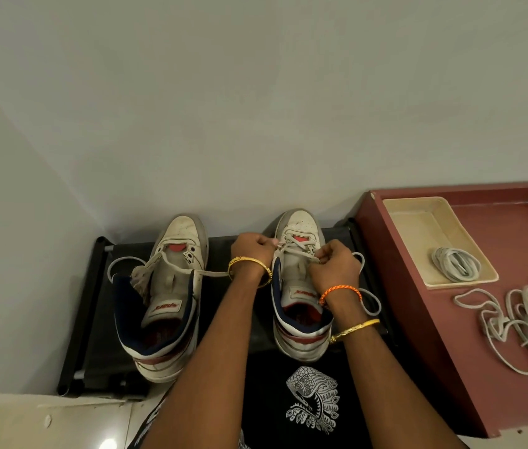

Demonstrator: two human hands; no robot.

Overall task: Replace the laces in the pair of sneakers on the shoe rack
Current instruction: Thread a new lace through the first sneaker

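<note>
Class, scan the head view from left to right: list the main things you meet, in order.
Left sneaker → left hand → right sneaker → right hand → cream tray holding a coiled lace → loose tangled laces.

Two sneakers are set side by side on the shoe rack (94, 319): left sneaker (165, 296), right sneaker (301, 286). To the right, a table (450, 367) is placed; on it a tray (418, 222) containing coiled laces (456, 264), loose laces (521, 322) nearer.
</note>
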